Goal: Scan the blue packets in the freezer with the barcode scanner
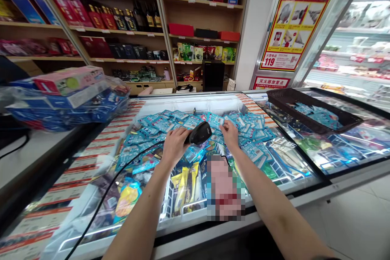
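Note:
My left hand point(176, 142) is wrapped round the handle of a black barcode scanner point(201, 133), whose head points to the right. A black cable trails from it down to the lower left. Just right of the scanner, my right hand point(230, 133) pinches the edge of a small blue packet point(215, 121). Many similar blue packets point(158, 124) lie spread over the glass top of the chest freezer point(195, 103), on both sides of my hands. A blurred-out pinkish object point(224, 187) lies on the glass near the front edge.
A dark brown tray point(315, 109) with more blue packets stands on the freezer at the right. Plastic-wrapped boxes point(70, 93) are stacked at the left. Through the glass show yellow-wrapped frozen goods point(185, 185). Shelves of boxes and bottles point(122, 20) line the back wall.

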`<action>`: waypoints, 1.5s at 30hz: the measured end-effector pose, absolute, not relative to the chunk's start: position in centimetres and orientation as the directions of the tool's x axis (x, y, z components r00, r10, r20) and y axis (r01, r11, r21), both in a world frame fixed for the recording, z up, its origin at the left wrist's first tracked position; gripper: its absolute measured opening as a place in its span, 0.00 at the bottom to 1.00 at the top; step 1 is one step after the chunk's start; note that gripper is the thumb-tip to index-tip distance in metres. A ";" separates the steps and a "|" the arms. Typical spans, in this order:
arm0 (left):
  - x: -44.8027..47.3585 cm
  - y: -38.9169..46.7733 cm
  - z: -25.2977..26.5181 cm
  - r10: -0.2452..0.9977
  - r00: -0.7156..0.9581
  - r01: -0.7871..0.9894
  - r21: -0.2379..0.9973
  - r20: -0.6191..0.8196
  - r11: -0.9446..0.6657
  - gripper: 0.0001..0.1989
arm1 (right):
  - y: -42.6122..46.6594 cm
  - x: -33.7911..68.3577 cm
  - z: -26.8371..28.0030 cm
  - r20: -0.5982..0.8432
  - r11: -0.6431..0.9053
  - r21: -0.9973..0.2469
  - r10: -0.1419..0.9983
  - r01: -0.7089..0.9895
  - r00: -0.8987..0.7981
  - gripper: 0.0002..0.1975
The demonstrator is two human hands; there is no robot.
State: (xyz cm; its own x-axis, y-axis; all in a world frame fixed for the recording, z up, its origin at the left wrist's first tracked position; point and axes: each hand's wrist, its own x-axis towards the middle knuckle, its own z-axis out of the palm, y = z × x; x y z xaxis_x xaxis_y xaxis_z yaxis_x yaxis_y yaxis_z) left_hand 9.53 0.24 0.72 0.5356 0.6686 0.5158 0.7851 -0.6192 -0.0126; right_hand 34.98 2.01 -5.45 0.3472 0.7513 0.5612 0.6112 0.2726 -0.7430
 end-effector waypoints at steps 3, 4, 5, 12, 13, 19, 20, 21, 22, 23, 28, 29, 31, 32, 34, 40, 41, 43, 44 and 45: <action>9.5 0.1 0.1 0.661 0.558 0.773 -0.023 0.501 -0.634 0.20 | 2.2 35.0 -5.6 0.569 0.278 -0.727 0.757 0.628 0.323 0.14; 9.5 0.0 0.1 0.659 0.564 0.769 -0.026 0.498 -0.639 0.20 | 2.2 35.0 -5.6 0.571 0.282 -0.723 0.759 0.631 0.314 0.14; 9.4 -0.1 0.0 0.658 0.565 0.768 -0.026 0.497 -0.640 0.20 | 2.2 35.0 -5.5 0.571 0.284 -0.721 0.760 0.632 0.310 0.15; 9.2 -0.4 0.3 0.675 0.535 0.787 -0.010 0.507 -0.616 0.21 | 2.0 35.0 -5.5 0.564 0.285 -0.734 0.762 0.616 0.319 0.15; 9.1 -0.4 0.4 0.677 0.534 0.788 -0.007 0.507 -0.616 0.21 | 2.0 35.0 -5.5 0.564 0.284 -0.734 0.762 0.617 0.320 0.15; 8.9 -0.5 0.5 0.690 0.527 0.787 0.020 0.496 -0.616 0.22 | 2.2 35.0 -5.8 0.560 0.271 -0.727 0.765 0.631 0.317 0.16; 8.9 -0.5 0.5 0.692 0.526 0.787 0.025 0.495 -0.616 0.22 | 2.2 35.0 -5.8 0.558 0.267 -0.727 0.766 0.632 0.318 0.16; 8.8 -0.5 0.6 0.693 0.524 0.788 0.028 0.495 -0.616 0.22 | 2.2 35.0 -5.8 0.556 0.265 -0.728 0.768 0.633 0.318 0.16; 8.8 -0.5 0.6 0.694 0.524 0.788 0.030 0.495 -0.616 0.22 | 2.1 35.0 -5.8 0.555 0.264 -0.728 0.769 0.633 0.317 0.16; 8.8 -0.5 0.7 0.693 0.524 0.787 0.030 0.494 -0.616 0.22 | 2.1 35.0 -5.7 0.555 0.264 -0.727 0.770 0.634 0.316 0.16; 8.7 -0.8 0.9 0.691 0.534 0.782 0.028 0.487 -0.623 0.21 | 2.1 34.9 -5.6 0.558 0.266 -0.721 0.770 0.640 0.308 0.15; 8.7 -0.8 1.0 0.691 0.535 0.781 0.027 0.486 -0.624 0.21 | 2.1 34.9 -5.6 0.559 0.268 -0.722 0.768 0.638 0.311 0.15; 8.6 -0.8 1.0 0.687 0.538 0.779 0.024 0.488 -0.626 0.21 | 2.1 34.8 -5.6 0.559 0.269 -0.728 0.765 0.631 0.319 0.16; 8.6 -0.8 1.0 0.684 0.539 0.778 0.021 0.490 -0.628 0.21 | 2.0 34.8 -5.5 0.558 0.269 -0.731 0.764 0.627 0.323 0.16; 8.5 -0.7 0.8 0.678 0.544 0.774 0.016 0.494 -0.633 0.21 | 1.6 34.6 -5.2 0.560 0.272 -0.736 0.758 0.619 0.333 0.19; 7.9 -0.3 0.4 0.681 0.546 0.781 -0.002 0.488 -0.625 0.21 | -0.3 34.3 -3.5 0.629 0.287 -0.704 0.677 0.649 0.383 0.24; 7.9 -0.2 0.3 0.682 0.545 0.782 -0.003 0.487 -0.624 0.21 | -0.4 34.4 -3.3 0.634 0.276 -0.700 0.664 0.659 0.396 0.25; 7.8 -0.1 0.3 0.684 0.542 0.786 -0.008 0.488 -0.618 0.20 | -0.4 35.0 -3.0 0.627 0.236 -0.706 0.646 0.667 0.435 0.25; 7.7 0.0 0.2 0.686 0.538 0.792 -0.014 0.489 -0.611 0.20 | -0.3 35.5 -2.9 0.616 0.211 -0.716 0.638 0.665 0.462 0.25; 7.6 0.0 0.2 0.689 0.534 0.798 -0.023 0.490 -0.602 0.20 | -0.2 36.0 -2.8 0.602 0.184 -0.729 0.631 0.659 0.490 0.25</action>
